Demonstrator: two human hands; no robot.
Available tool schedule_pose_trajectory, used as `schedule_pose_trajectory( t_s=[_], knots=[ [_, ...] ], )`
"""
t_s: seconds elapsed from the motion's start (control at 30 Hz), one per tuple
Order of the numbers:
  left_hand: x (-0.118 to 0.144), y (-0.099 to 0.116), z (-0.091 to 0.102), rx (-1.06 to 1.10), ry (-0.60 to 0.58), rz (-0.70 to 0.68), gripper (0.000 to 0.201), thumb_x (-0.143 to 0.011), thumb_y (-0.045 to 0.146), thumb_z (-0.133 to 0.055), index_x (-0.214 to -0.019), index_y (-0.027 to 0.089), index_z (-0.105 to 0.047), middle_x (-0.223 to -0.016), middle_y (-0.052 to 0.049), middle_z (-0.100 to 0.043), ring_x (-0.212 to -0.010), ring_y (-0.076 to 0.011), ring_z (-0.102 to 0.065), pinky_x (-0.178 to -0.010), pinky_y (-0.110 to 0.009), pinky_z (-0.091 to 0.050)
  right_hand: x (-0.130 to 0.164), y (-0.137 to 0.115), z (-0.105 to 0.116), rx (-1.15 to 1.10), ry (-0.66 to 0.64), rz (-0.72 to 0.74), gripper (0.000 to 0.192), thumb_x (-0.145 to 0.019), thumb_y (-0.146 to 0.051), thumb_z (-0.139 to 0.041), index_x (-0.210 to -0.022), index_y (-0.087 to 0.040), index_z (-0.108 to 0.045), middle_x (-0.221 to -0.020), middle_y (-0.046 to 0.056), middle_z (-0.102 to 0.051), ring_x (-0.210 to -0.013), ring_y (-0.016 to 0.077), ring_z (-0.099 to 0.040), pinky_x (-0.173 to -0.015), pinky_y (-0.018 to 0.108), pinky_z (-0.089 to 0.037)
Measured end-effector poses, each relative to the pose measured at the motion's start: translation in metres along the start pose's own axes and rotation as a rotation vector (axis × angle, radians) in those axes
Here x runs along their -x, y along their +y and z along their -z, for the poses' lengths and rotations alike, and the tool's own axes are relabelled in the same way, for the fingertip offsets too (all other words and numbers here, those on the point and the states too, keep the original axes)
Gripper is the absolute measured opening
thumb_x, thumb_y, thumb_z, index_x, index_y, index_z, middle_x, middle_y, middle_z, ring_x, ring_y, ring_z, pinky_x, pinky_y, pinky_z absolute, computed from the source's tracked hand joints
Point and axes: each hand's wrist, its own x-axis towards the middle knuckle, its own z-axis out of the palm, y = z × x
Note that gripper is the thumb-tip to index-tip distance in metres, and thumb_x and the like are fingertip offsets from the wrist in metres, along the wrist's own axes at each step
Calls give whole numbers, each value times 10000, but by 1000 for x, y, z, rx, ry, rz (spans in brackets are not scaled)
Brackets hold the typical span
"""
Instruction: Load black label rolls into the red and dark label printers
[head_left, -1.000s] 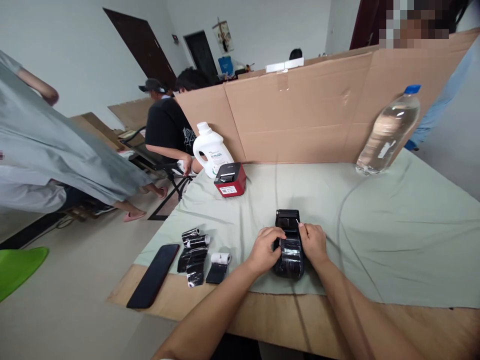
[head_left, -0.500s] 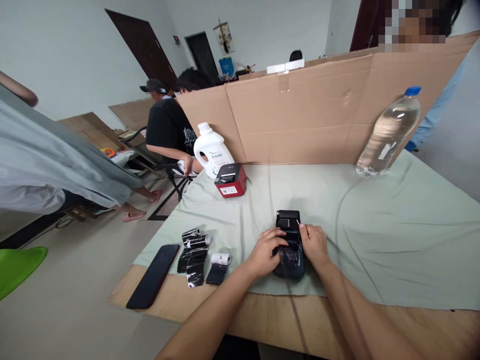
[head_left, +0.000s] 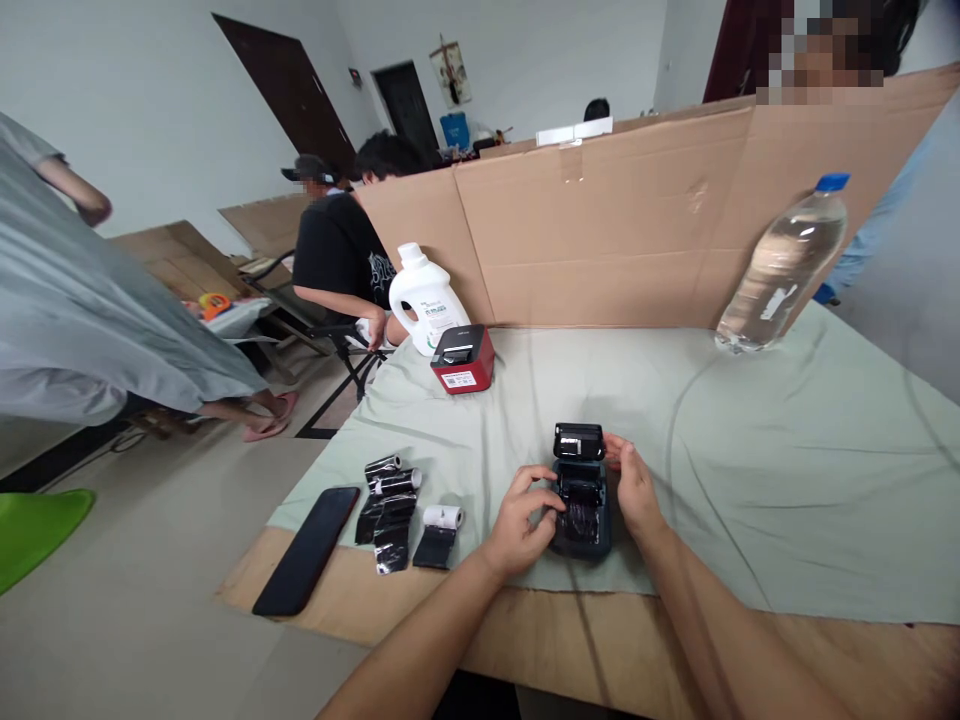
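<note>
Two bare hands work at a small black label printer [head_left: 579,490] with its lid flipped open, which sits on the pale green cloth [head_left: 750,440] near the near edge of the wooden table [head_left: 675,650]. The left hand [head_left: 517,520] rests against the printer's left side, its fingers [head_left: 541,497] curled onto the black glossy roll lying in the open bay. The right hand [head_left: 634,485] lies flat against the printer's right side, fingers loosely extended and touching the casing, gripping nothing.

To the left on the cloth lie several loose black shiny rolls [head_left: 390,495], a small white paper roll [head_left: 442,517] and a black smartphone [head_left: 307,550], face down across the cloth's edge. Farther off stands a red and black label printer [head_left: 461,358] with a white sticker on its front; its print is too small to read. Behind it stands a white plastic jug [head_left: 424,300] with a green label, also illegible. A clear water bottle with a blue cap [head_left: 784,265] leans against the brown cardboard partition [head_left: 622,230] at the far right.
</note>
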Motion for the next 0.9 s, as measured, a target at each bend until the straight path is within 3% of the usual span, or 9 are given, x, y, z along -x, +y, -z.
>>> schedule_pose_trajectory(
  t_s=[0.1,0.17,0.27,0.43,0.53,0.7,0.9],
  knots=[
    [-11,-6,-1,-61,214,173,145,-825,193,-463,-896,182,-589,-944,-75,-559,-910,-193,-555,-811,-341,-462,0,-2,1,-25,38,-33,656,-890,-666,-231,-816,-181,-666,-907,96,-713,-892,221,-627,-789,346,-453],
    [-21,-10,-3,-124,259,321,184,-856,248,-448,-970,176,-573,-939,-80,-583,-893,-205,-556,-790,-349,-458,-1,-2,3,-9,46,-25,646,-892,-661,-233,-726,-187,-640,-824,87,-701,-842,211,-623,-773,334,-449],
    [-33,-12,-11,-237,137,462,288,-892,351,-423,-1025,166,-599,-1011,-116,-618,-983,-255,-540,-873,-411,-430,-1,-2,4,176,78,8,562,-884,-640,-297,-725,-193,-599,-780,76,-672,-764,200,-596,-719,316,-436],
    [-31,-10,-27,-311,-58,462,446,-876,485,-457,-1103,134,-614,-1073,-155,-620,-1048,-311,-497,-959,-482,-374,3,-6,4,593,-33,118,435,-917,-514,-326,-681,-212,-529,-726,54,-612,-705,187,-535,-677,302,-385],
    [-24,-10,-30,-165,-39,421,464,-862,473,-494,-1162,127,-569,-1097,-151,-590,-1066,-292,-504,-965,-455,-384,9,-12,4,566,-40,177,411,-939,-468,-313,-697,-210,-524,-744,51,-595,-724,184,-533,-697,303,-388],
    [-21,-9,-24,254,10,369,407,-819,431,-580,-1137,177,-556,-1122,-98,-531,-1090,-238,-510,-969,-372,-391,16,-19,2,385,-43,278,358,-950,-431,-338,-803,-198,-566,-821,54,-603,-786,176,-550,-734,294,-418],
    [-24,-12,-16,750,-134,576,502,-694,380,-740,-1127,203,-559,-1037,-42,-602,-973,-202,-558,-872,-318,-422,10,-13,1,277,-140,49,424,-892,-568,-384,-828,-195,-574,-813,47,-632,-771,191,-578,-698,302,-443]
  ],
)
